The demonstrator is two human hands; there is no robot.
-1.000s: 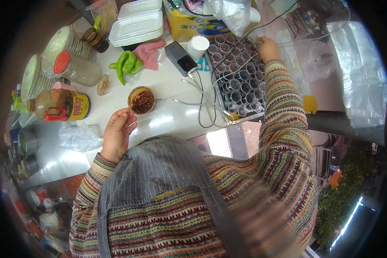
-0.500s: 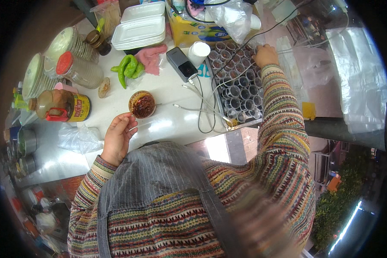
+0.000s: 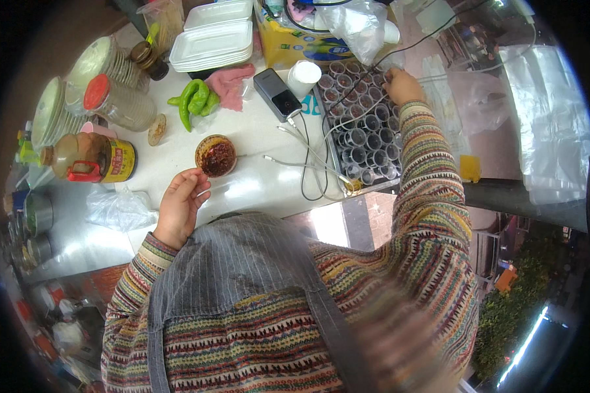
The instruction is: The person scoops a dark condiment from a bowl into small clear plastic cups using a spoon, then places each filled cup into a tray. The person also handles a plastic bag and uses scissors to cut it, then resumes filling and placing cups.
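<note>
My left hand (image 3: pixel 185 202) has its thumb and forefinger pinched at the near rim of a small round bowl (image 3: pixel 226 171) of dark red chilli sauce, which stands on the white table. Its other fingers are curled. Out to the right, my right hand (image 3: pixel 404 86) reaches over the far right corner of a tray (image 3: pixel 329 145) packed with small clear plastic cups (image 3: pixel 356 136). Many of these cups hold something dark or reddish brown. The right fingers are bent down among the far cups, and what they grip is hidden.
Green peppers (image 3: pixel 193 103), a pink cloth (image 3: pixel 229 85), a power bank (image 3: pixel 277 95) and a white cup (image 3: pixel 303 78) lie beyond the bowl. Cables (image 3: pixel 308 167) cross the table and tray. A sauce jug (image 3: pixel 88 158), a red-lidded jar (image 3: pixel 121 105) and white trays (image 3: pixel 213 49) stand leftward.
My right fingertips have shifted very slightly at the far corner of the cup tray. My left hand stays at the bowl's rim, and the view has moved a little.
</note>
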